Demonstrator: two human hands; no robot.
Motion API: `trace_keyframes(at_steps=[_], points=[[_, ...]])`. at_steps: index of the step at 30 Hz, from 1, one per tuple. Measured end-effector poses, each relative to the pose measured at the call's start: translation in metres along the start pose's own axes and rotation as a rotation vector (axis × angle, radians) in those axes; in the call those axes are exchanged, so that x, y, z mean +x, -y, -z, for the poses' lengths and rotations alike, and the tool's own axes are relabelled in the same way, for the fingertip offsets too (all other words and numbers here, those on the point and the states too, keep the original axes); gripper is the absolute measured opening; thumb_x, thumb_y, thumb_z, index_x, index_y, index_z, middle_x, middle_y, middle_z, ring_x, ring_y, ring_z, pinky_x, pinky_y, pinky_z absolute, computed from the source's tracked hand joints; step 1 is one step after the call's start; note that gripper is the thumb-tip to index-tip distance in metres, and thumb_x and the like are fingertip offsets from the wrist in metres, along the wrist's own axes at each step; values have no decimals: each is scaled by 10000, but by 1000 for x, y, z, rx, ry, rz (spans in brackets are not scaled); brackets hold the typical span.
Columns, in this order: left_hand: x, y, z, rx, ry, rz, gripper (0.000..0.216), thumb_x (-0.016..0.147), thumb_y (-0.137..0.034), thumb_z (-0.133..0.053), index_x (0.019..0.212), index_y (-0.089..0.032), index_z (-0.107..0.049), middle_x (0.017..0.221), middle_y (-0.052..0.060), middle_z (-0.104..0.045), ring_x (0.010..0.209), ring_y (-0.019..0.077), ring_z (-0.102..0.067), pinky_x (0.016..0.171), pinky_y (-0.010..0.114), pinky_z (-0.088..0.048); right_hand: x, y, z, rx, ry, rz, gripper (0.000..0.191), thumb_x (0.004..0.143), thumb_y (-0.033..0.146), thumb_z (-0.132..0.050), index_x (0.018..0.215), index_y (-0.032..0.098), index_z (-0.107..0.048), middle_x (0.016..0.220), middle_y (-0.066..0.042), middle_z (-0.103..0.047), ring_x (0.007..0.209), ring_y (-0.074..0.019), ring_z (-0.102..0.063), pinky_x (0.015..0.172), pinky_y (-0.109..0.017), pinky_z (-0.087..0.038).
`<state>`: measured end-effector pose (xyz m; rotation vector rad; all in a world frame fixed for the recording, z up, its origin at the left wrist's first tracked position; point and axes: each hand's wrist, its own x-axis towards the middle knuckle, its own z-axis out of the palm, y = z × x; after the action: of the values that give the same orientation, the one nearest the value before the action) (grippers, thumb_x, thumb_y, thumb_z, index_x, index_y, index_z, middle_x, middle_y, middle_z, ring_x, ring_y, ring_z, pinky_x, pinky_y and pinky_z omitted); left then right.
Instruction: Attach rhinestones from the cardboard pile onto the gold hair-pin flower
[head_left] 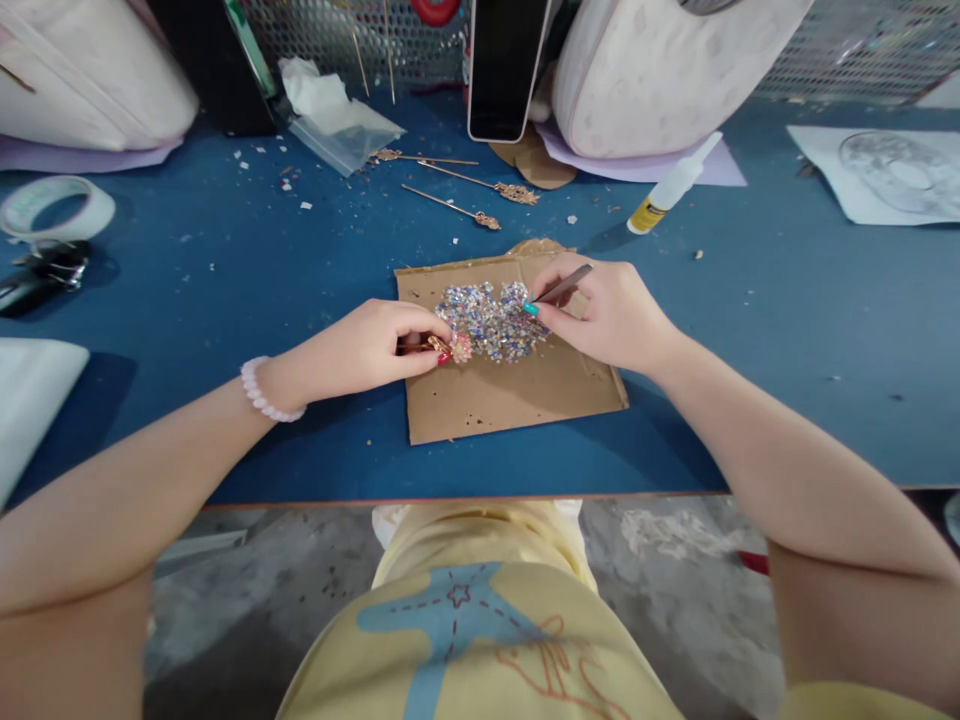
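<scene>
A pile of small glittering rhinestones (491, 325), blue, silver and clear, lies on a flat piece of cardboard (517, 400). At the pile's left edge my left hand (382, 345) is closed on a gold-coloured hair stick (433, 344) with a pinkish ornament; most of its stem is hidden in the fingers. Dark tweezers (564, 284) are pinched in my right hand (604, 312), their tips down by the pile's upper right. Whether the tips grip a stone is too small to tell.
Several gold-coloured hair sticks (454, 207) lie behind the cardboard, near a plastic bag (341, 130). A glue bottle (660, 198) stands tilted at right, before a pale bag (660, 75) and a phone (508, 70). Tape (97, 208) lies left; printed paper (892, 175) lies right.
</scene>
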<state>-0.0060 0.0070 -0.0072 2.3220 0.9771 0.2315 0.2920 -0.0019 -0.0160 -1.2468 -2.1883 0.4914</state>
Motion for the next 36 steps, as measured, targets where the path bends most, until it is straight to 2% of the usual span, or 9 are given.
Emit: trace_keyframes(at_steps=[13,20,27,36], points=[[1,-1,1,17,-13,-5,343,953,-457,-609,1110,-239,-822,1019,50,-833,763,174,-679,634,286,-449,1,1,2,-21,-5,-7,116,824,184,-607,920,189,-671,792,-19,-695,658,-150,-629,653,-301,-484],[1,-1,1,3,1,3,371,958,-458,-590,1126,-215,-815,1041,63,-834,757,173,-679,655,296,-451,1,3,6,-41,51,-17,107,835,171,-613,925,205,-661,769,-26,-689,660,-180,-651,661,-337,-500],[0,1,0,4,6,16,383,956,-471,-587,1135,-217,-811,1059,63,-833,792,182,-692,665,299,-455,0,9,12,-48,110,-28,144,855,104,-615,904,237,-635,756,-38,-699,723,-218,-680,747,-391,-553],[0,-1,1,4,-3,5,363,952,-474,-607,1108,-226,-820,1037,64,-830,762,178,-681,637,293,-450,-2,7,13,-51,99,45,99,850,181,-598,915,230,-655,753,-32,-696,719,-223,-701,749,-395,-564]])
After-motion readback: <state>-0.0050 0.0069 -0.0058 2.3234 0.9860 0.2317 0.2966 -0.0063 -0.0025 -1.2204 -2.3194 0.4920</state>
